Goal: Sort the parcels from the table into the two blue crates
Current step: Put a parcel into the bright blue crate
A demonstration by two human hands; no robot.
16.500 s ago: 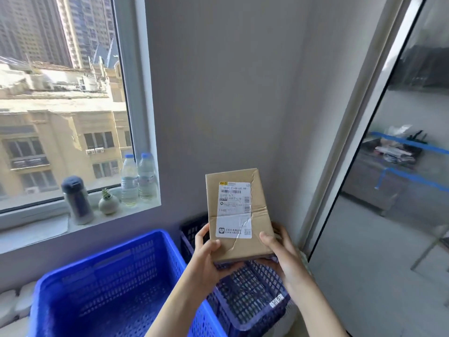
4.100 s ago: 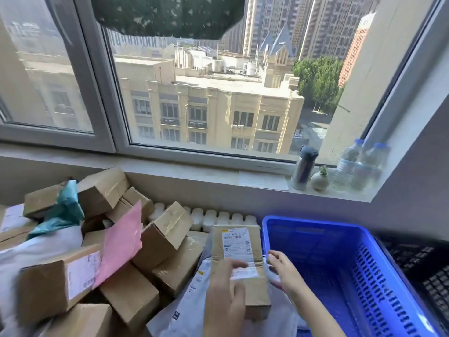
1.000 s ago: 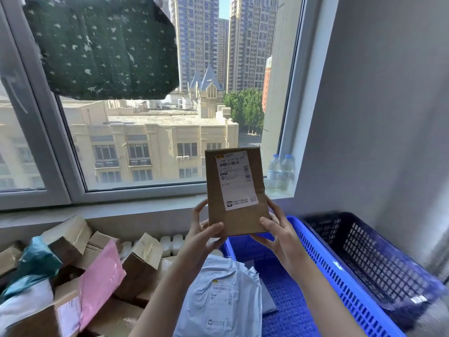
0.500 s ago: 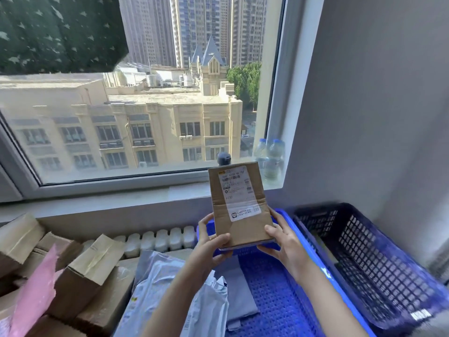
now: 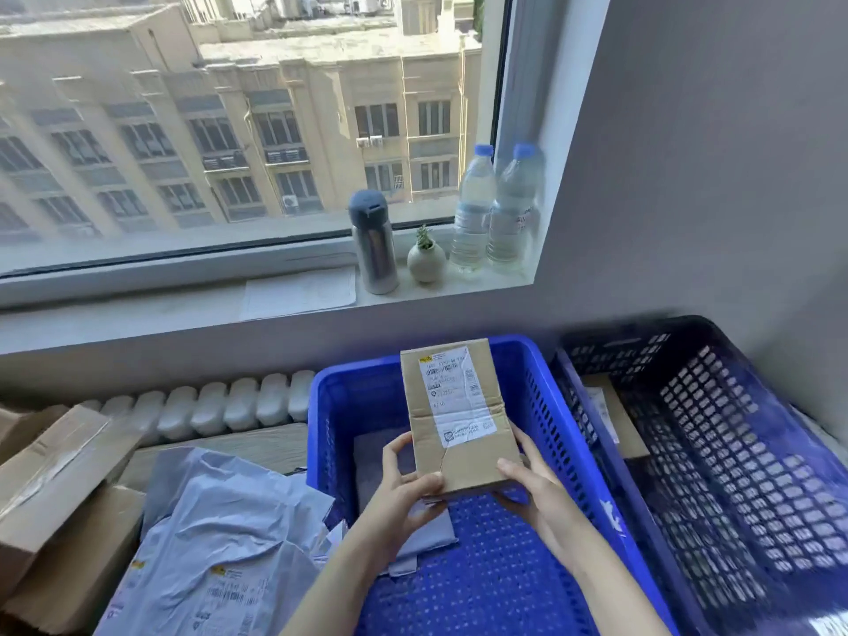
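A small brown cardboard parcel [image 5: 459,415] with a white shipping label hangs tilted over the near, bright blue crate [image 5: 504,566]. My left hand [image 5: 404,488] grips its lower left corner, thumb on the front face. My right hand [image 5: 532,484] grips its lower right edge. A grey mailer bag [image 5: 385,456] lies flat on that crate's floor under the parcel. To the right stands the darker blue crate [image 5: 716,452], with a brown labelled parcel [image 5: 610,415] lying inside at its far left.
Grey poly mailers [image 5: 220,543] and brown boxes [image 5: 50,488] lie on the table at the left. On the windowsill stand a steel flask [image 5: 374,245], a small plant pot [image 5: 426,261] and two water bottles [image 5: 493,208]. A grey wall closes the right side.
The parcel came down from chest height in front of the window to just above the near crate. My view tilted down and to the right.
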